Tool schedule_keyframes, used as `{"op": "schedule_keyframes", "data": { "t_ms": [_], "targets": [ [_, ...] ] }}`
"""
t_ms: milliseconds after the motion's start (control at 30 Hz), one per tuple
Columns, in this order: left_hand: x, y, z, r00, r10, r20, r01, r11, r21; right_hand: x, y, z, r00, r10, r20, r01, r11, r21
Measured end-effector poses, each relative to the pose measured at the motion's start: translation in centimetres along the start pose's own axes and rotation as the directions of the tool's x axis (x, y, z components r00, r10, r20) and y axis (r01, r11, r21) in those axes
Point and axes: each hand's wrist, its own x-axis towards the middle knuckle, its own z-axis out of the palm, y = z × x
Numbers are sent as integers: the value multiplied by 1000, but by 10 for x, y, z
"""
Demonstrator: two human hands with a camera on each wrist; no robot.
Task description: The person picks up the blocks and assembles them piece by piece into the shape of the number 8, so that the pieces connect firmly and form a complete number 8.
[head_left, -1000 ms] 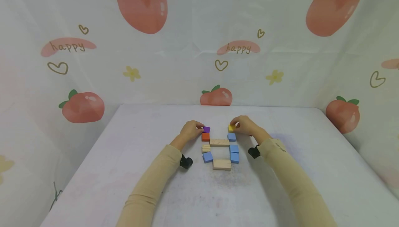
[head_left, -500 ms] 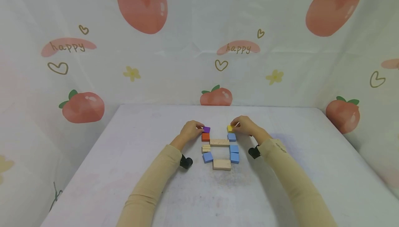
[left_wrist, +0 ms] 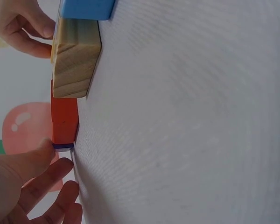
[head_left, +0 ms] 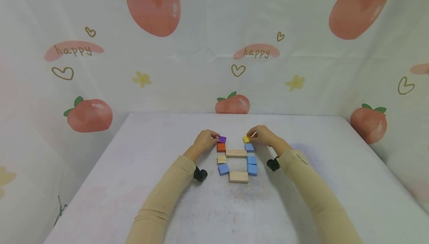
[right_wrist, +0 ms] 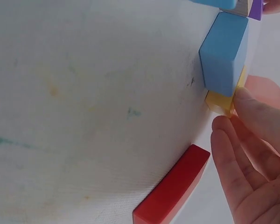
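Note:
At the far left corner of a block outline, my left hand [head_left: 205,140] holds a purple block [head_left: 222,139] between thumb and fingers, just behind a red-orange block [head_left: 221,147]. Across from it, my right hand [head_left: 263,135] pinches a yellow block [head_left: 246,139] at the far end of the right side. A blue block [head_left: 249,147] sits directly in front of the yellow one. In the right wrist view, thumb and fingertips meet at the end of the yellow block [right_wrist: 219,102], partly hidden by the blue block [right_wrist: 224,53].
A plain wooden plank [head_left: 236,154] spans the outline's middle; another wooden block [head_left: 238,177] lies at the near end. More blue blocks [head_left: 252,169] and a striped wooden block [head_left: 221,160] form the sides. A red block [right_wrist: 172,186] lies under the right hand's side. A printed cloth backs the white table [head_left: 167,128].
My right hand has shifted the yellow block slightly left and a little nearer. The left hand and the purple block stay in place.

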Motion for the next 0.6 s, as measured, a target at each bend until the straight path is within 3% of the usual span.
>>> {"op": "schedule_keyframes", "data": {
  "t_ms": [300,600],
  "targets": [
    [0,0,0,1000,6,-1,-6,1000,10,-1,1,1,999,-46,-14,46,999,-5],
    [1,-1,0,1000,10,-5,-10,1000,8,-2,1,0,999,-41,-12,41,999,4]
  ]
}}
